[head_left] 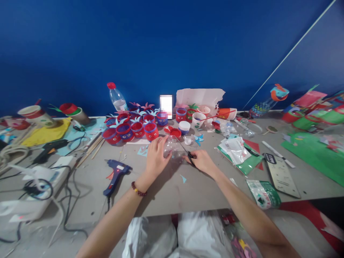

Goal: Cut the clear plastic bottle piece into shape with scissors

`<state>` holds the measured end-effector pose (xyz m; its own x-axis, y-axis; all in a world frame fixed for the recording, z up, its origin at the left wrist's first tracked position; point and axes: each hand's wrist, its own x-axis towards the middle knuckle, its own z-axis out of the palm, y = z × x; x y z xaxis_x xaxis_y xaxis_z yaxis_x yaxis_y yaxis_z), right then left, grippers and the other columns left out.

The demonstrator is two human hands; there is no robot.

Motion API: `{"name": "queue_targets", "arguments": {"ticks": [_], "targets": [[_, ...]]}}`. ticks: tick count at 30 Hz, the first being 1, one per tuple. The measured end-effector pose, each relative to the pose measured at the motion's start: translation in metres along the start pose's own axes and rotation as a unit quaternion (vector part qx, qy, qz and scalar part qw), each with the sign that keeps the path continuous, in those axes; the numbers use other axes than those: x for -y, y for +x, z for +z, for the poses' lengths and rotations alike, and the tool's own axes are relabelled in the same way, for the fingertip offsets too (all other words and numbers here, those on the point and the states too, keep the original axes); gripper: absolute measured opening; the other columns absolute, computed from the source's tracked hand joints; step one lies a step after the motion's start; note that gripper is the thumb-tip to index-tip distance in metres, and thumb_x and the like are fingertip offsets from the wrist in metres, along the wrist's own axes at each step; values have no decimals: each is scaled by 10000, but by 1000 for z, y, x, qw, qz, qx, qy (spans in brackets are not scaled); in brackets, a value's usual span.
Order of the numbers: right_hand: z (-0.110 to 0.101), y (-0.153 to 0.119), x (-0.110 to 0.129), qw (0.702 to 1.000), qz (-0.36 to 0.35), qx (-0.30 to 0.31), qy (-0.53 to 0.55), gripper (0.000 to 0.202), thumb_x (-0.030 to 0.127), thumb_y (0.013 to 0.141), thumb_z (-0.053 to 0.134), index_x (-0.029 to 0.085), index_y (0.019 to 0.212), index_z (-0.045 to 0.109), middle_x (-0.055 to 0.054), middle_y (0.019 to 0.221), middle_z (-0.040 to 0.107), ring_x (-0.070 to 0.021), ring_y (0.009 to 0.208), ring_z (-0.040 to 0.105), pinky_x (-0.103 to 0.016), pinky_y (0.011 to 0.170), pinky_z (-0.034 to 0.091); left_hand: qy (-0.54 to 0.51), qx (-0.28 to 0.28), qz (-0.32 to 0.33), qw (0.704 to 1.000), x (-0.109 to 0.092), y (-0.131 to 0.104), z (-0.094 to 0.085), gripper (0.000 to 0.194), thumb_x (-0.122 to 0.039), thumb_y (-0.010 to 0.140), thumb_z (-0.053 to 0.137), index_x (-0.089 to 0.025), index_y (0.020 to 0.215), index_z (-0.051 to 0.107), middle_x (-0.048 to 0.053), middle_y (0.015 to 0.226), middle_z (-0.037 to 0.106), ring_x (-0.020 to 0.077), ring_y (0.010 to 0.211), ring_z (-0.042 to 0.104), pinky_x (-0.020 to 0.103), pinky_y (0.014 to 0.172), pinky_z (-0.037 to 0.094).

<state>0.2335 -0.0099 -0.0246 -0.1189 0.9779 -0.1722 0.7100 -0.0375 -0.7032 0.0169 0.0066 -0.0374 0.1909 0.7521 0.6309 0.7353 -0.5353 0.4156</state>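
My left hand (157, 156) is closed around a clear plastic bottle piece (172, 145), held just above the middle of the table. In my right hand (201, 161) are black-handled scissors (191, 157), their blades reaching up and left to the clear plastic. Whether the blades are cutting into it I cannot tell. Right behind my hands stand several red and blue painted cups with eyes (151, 132) and paper leaves on top. A white-lidded small jar (184, 127) and a red round lid (176, 133) are near the scissor tips.
A blue glue gun (116, 175) lies left of my hands, its cord near the table edge. Farther left is a white power strip (53, 190) with tangled cables. At right are a phone (281, 175), a green-and-white pouch (263, 194) and green sheets (314, 154). A red-capped bottle (117, 98) stands behind.
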Motion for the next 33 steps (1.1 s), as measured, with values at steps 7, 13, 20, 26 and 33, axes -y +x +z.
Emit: {"name": "queue_targets", "arguments": {"ticks": [7, 13, 20, 26, 33], "targets": [[-1, 0, 1, 1000, -9, -11, -25, 482, 609, 750, 577, 212, 493, 485, 24, 444, 361, -125, 469, 329, -264, 461, 243, -34, 6, -31, 999, -3, 0, -2, 662, -219, 762, 677, -233, 1361, 397, 132, 1255, 569, 317, 1174, 536, 489, 1007, 413], [0, 1, 0, 999, -11, -13, -27, 447, 572, 756, 589, 214, 517, 468, 25, 449, 397, -128, 448, 392, -266, 474, 265, -78, 8, -51, 996, -5, 1, -4, 586, -229, 721, 702, -231, 1260, 471, 106, 1203, 602, 309, 1121, 562, 469, 990, 412], [-3, -1, 2, 999, -11, -13, -39, 444, 554, 756, 602, 209, 517, 456, 20, 467, 404, -123, 462, 378, -251, 479, 265, -83, 52, -36, 995, -1, 2, -4, 571, -246, 702, 703, -214, 1225, 477, 109, 1170, 608, 300, 1067, 575, 460, 949, 426], [-5, 0, 2, 999, -21, -14, -46, 457, 575, 781, 574, 206, 517, 520, 13, 459, 407, -126, 463, 352, -259, 484, 250, -96, 58, -36, 993, 1, 3, -5, 607, -241, 700, 701, -204, 1251, 451, 114, 1168, 599, 291, 1063, 576, 460, 946, 439], [-6, 1, 0, 998, -25, -10, -50, 491, 585, 786, 554, 204, 491, 459, 22, 434, 374, -115, 442, 335, -257, 470, 241, -139, 79, -63, 985, 1, 3, -6, 635, -254, 707, 705, -203, 1264, 404, 92, 1124, 590, 250, 1005, 596, 469, 949, 472]]}}
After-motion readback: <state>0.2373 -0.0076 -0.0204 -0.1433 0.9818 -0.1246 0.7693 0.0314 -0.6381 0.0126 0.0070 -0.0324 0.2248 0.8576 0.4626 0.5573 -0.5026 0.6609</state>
